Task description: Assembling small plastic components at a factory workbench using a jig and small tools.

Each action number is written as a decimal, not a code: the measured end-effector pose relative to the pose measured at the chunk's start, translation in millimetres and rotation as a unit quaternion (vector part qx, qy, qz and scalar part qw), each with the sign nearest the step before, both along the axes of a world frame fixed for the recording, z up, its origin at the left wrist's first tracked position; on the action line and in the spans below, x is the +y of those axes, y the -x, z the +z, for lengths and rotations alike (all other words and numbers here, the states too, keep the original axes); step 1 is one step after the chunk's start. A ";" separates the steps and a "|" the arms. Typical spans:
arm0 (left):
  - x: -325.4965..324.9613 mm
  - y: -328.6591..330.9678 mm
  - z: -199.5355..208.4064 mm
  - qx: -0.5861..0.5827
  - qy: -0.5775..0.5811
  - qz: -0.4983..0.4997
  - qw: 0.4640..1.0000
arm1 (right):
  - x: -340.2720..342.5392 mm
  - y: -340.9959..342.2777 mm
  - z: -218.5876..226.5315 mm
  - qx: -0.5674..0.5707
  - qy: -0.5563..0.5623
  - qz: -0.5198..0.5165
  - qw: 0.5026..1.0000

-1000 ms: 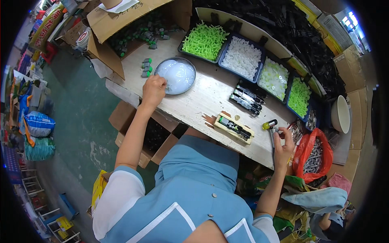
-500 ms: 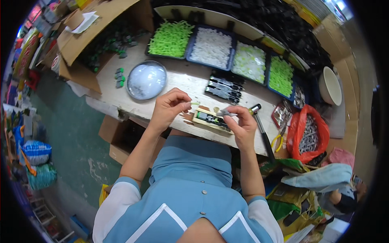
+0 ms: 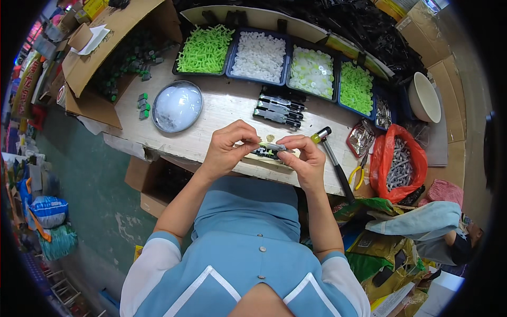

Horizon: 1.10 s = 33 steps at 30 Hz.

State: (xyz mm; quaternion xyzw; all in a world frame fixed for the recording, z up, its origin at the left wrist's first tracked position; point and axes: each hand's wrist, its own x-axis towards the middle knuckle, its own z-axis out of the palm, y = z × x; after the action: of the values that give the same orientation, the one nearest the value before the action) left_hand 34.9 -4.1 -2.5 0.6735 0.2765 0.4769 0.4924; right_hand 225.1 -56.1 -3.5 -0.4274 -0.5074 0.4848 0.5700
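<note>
My left hand (image 3: 228, 148) pinches a small light green plastic piece (image 3: 262, 143) between thumb and fingertips. In my right hand (image 3: 307, 158) a small grey cylindrical part (image 3: 274, 147) is gripped, its left end meeting the green piece. Just below the fingertips lies a black casing (image 3: 265, 153) with green and white bits inside, set in a pale block near the table's front edge. The fingers hide much of the casing and block. Beyond my hands lies a row of black and silver casings (image 3: 280, 110).
Blue trays of green sticks (image 3: 205, 50), white pieces (image 3: 259, 57) and green pieces (image 3: 355, 87) line the back of the table (image 3: 222, 108). A round dish (image 3: 177, 105) stands left. A hammer (image 3: 335, 164), yellow-handled pliers (image 3: 360, 174) and a red bag (image 3: 377, 166) of grey parts are right.
My two hands have come together over the casing, bringing the green piece and the grey part into contact. The whole view has shifted slightly.
</note>
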 end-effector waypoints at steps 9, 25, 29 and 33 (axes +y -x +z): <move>-3.8 -6.0 0.0 0.044 -0.093 0.011 0.995 | -6.2 -4.5 1.1 -0.191 -0.061 -0.050 0.979; -6.4 -18.6 -21.3 0.175 -0.165 0.034 0.970 | -12.7 -33.0 -2.8 -0.437 -0.155 -0.046 0.885; -10.0 -19.1 -40.8 0.234 -0.137 0.073 0.960 | -17.6 -44.5 -15.3 -0.468 -0.113 -0.042 0.875; -12.3 -28.6 -52.6 0.263 -0.124 0.097 0.952 | -17.5 -44.7 -19.6 -0.487 -0.101 -0.029 0.867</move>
State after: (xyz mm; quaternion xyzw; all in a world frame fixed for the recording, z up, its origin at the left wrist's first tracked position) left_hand 63.6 -16.4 -55.1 0.8006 0.3993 0.3589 0.2662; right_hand 269.8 -73.6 -23.2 -0.5640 -0.7538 0.1450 0.3044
